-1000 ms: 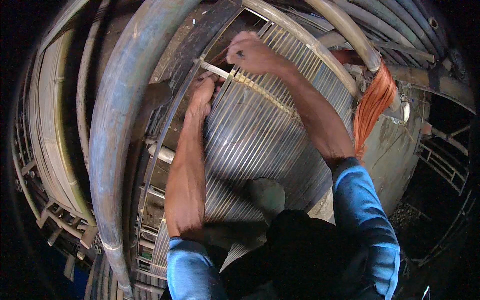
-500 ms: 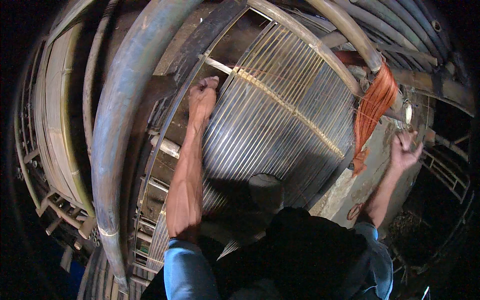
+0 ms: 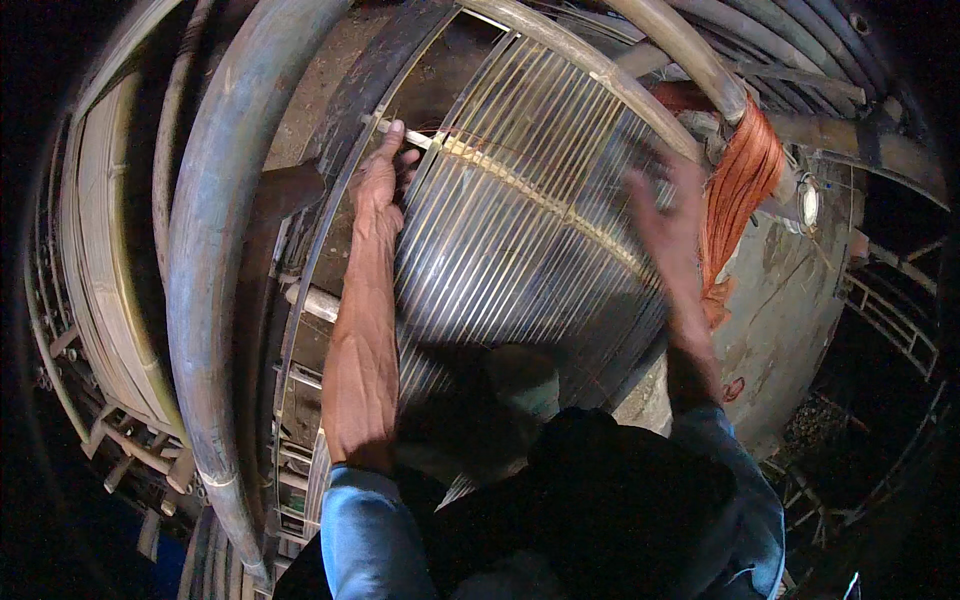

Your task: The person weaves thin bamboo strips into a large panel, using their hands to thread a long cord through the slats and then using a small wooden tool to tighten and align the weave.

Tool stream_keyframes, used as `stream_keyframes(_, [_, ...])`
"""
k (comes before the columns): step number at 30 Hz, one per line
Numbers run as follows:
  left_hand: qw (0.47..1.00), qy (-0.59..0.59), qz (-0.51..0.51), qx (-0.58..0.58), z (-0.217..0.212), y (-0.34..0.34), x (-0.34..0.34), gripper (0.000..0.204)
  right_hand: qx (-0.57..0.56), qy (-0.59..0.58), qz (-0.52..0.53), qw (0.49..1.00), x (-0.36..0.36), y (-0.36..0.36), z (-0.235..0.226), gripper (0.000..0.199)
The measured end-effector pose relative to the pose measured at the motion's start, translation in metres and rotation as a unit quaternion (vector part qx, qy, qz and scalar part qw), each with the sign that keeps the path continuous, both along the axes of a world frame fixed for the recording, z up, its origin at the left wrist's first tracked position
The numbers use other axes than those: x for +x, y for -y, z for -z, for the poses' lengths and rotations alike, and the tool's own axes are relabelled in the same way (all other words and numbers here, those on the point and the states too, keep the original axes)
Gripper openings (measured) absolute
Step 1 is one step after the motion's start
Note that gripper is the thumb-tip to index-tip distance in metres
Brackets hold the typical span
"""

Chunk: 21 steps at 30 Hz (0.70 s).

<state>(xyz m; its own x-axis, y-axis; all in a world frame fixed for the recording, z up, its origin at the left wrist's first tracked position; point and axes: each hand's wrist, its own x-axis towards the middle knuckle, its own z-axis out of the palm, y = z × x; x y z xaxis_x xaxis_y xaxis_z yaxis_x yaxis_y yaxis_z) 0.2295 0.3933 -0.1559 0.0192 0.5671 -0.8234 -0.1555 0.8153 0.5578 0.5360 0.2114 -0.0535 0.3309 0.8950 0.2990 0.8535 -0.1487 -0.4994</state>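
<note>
A panel of thin, parallel pale slats [image 3: 480, 240] lies before me in a frame. A pale bound crosspiece [image 3: 540, 190] runs slantwise over the slats. At its left end, my left hand [image 3: 378, 185] has its thumb and fingers closed around the bare stick of the crosspiece. A thin reddish strand lies near those fingers. My right hand [image 3: 672, 205] is over the panel's right side, smeared by motion, so what its fingers hold is unclear. Just right of it, a bundle of orange strands [image 3: 742, 185] hangs from a pole.
A thick bamboo pole [image 3: 225, 230] curves along the left, with flat wooden boards [image 3: 100, 240] beyond it. Another pole [image 3: 690, 50] comes in at the upper right. A lit white lamp [image 3: 809, 205] hangs right of the orange bundle, above a grey floor [image 3: 775, 320].
My right hand has swung left from beside the lamp to over the slats. My left hand has turned and shifted slightly up and left onto the crosspiece's end. The view has shifted slightly.
</note>
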Motion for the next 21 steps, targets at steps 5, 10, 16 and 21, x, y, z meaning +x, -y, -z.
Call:
stream_keyframes(5, [0.999,-0.004,-0.047,0.000,-0.002,0.003,0.002,0.031,-0.031,-0.098,-0.103,0.989,-0.098,-0.087,0.042,0.049])
stream_keyframes(10, [0.994,0.025,-0.078,0.075,0.006,0.012,-0.001,0.016,-0.093,-0.083,-0.149,0.981,-0.112,-0.084,0.057,0.022])
stream_keyframes(16, [0.993,0.044,-0.105,0.023,0.004,0.012,-0.006,0.016,-0.076,-0.247,-0.306,0.917,-0.133,-0.053,0.052,0.011])
stream_keyframes(21, [0.992,0.062,-0.095,0.047,-0.005,0.007,-0.005,0.022,-0.223,-0.200,-0.423,0.855,-0.141,-0.014,0.040,0.011])
